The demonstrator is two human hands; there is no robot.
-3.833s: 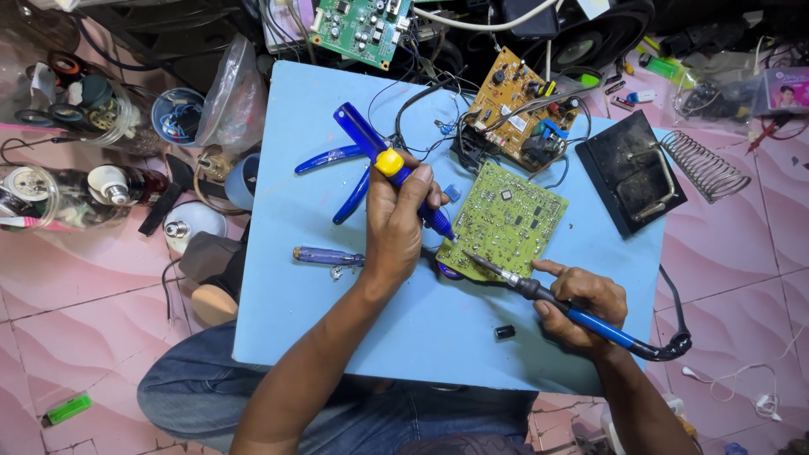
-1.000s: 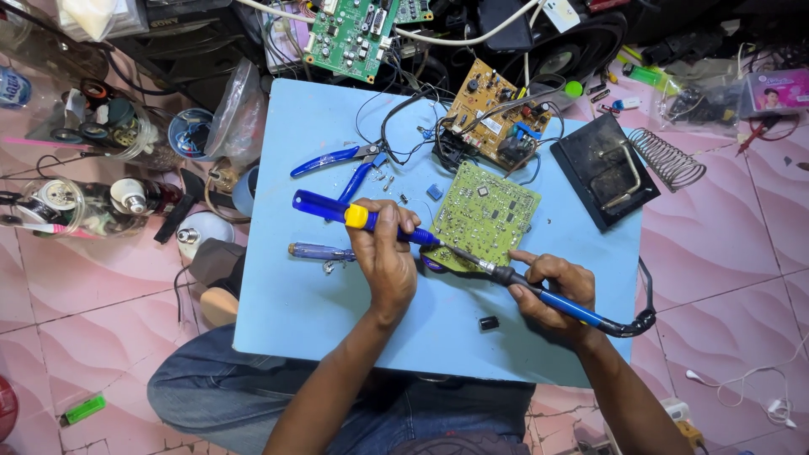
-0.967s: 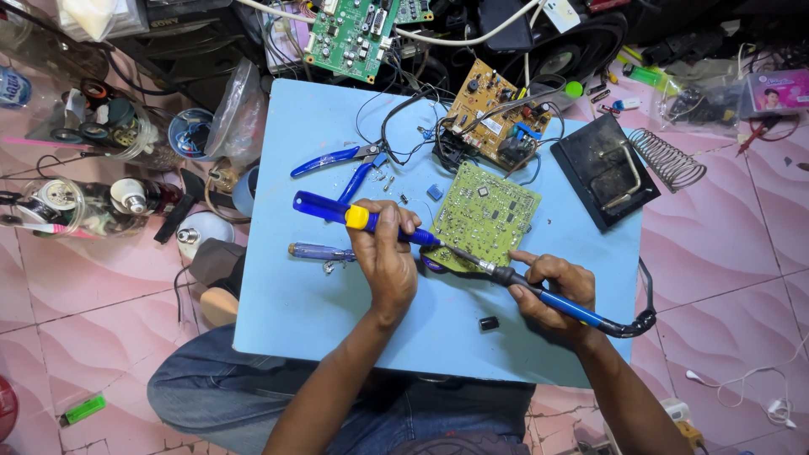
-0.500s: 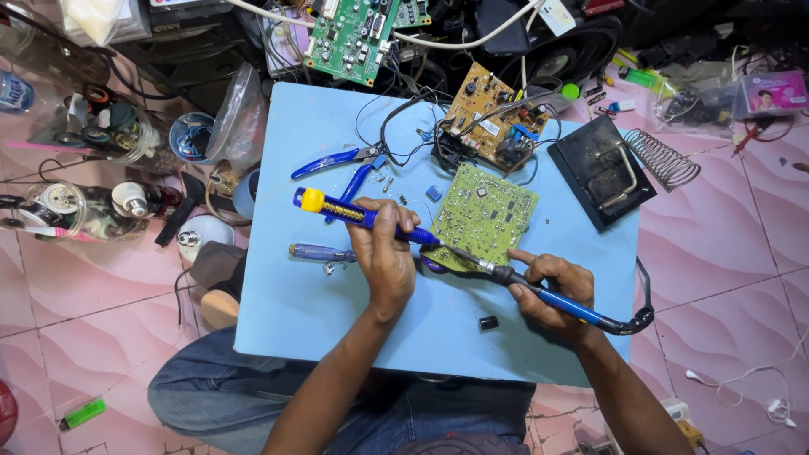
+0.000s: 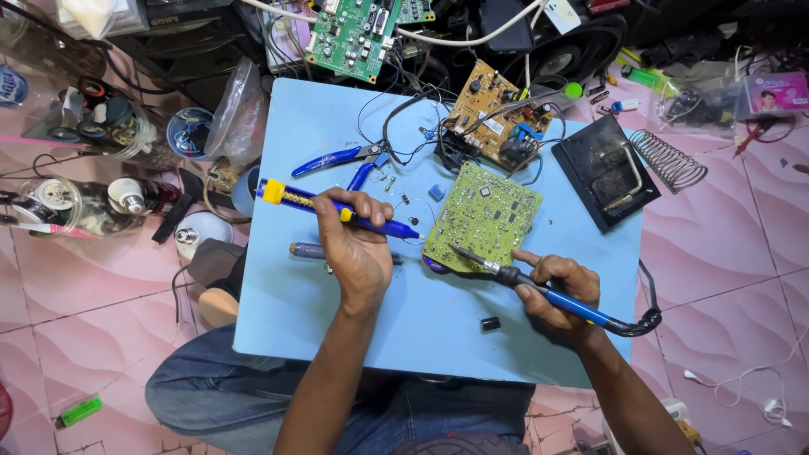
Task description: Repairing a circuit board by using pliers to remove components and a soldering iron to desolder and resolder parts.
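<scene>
Pump (image 5: 337,209) swung flatter, left hand (image 5: 358,248) clamped on it; right hand (image 5: 560,291) grips iron (image 5: 539,286) on board (image 5: 484,215). Desoldering; next needs pump at joint.

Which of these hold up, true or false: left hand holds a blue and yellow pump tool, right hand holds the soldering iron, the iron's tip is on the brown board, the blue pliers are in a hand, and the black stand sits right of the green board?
1. The left hand holds a blue and yellow pump tool. True.
2. The right hand grips the soldering iron. True.
3. The iron's tip rests on the brown board. False: it touches the green board near its lower edge.
4. The blue pliers are held in a hand. False: they lie free on the blue table.
5. The black stand sits right of the green board. True.
</scene>
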